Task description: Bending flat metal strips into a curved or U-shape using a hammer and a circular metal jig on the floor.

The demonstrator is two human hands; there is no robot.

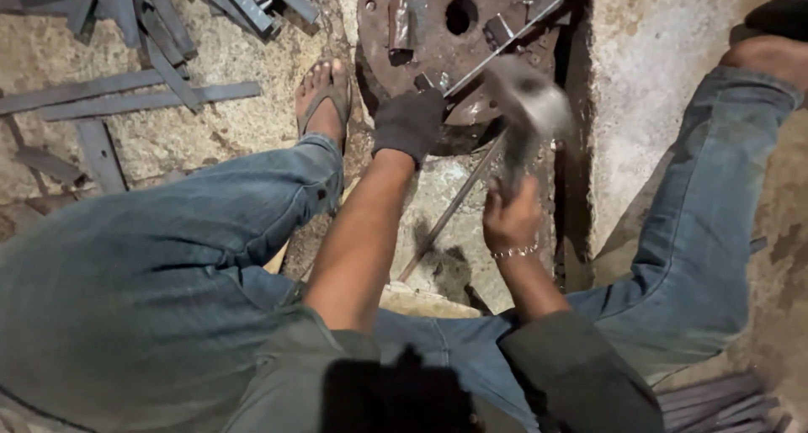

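Seated worker: gloved left hand (410,123) clamped around a thin steel rod (461,196) laid across a rusty round plate (421,29), bare right hand (509,218) gripping a motion-blurred hammer (526,105) above it; flat strips (135,96) lay scattered, hammering unfinished.

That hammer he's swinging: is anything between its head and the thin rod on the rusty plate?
Nothing visible. The hammer, blurred, in the bare right hand, is over the rusty plate, where the gloved left hand holds the thin rod. The glove sits close beside the spot.
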